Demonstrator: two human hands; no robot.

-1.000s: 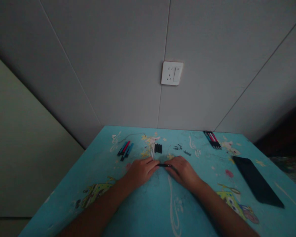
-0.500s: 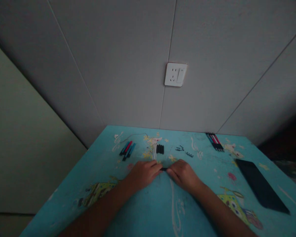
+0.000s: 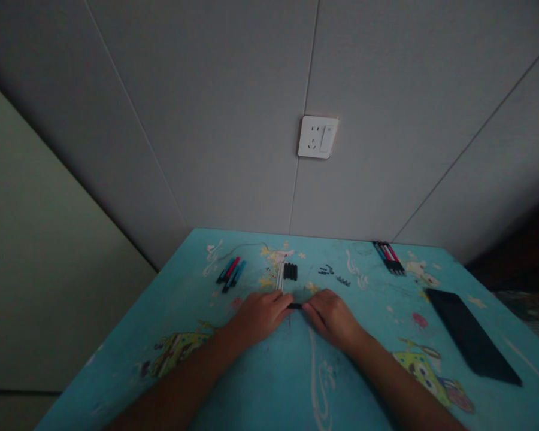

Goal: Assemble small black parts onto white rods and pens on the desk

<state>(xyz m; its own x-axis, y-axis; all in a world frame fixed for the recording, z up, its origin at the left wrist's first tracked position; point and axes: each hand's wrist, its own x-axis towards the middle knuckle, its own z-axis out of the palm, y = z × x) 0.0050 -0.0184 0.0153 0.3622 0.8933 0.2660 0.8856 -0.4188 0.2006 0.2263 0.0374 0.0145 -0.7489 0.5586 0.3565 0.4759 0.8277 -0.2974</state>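
My left hand [image 3: 261, 314] and my right hand [image 3: 333, 312] are close together over the table's middle. Between their fingertips runs a short black pen part [image 3: 295, 306], lying crosswise, its ends covered by the fingers. Both hands are closed on it, one from each side. Just beyond my left fingers lie thin white pen refills [image 3: 279, 276], whose near ends the hand partly hides. Beside them is a row of short black tubes [image 3: 290, 271]. Farther left are several blue and red pen barrels [image 3: 232, 274] with dark ends.
Small black pieces [image 3: 327, 270] lie in two loose groups right of the tubes. Several pens [image 3: 388, 257] sit side by side at the back right. A flat black pouch-like object [image 3: 471, 335] rests near the right edge. A wall with a socket [image 3: 318, 137] borders the blue table [image 3: 269, 389].
Slightly more of the black pen part shows, as my left fingertips have drawn back a little. The view has shifted slightly; the other things on the table lie as before.
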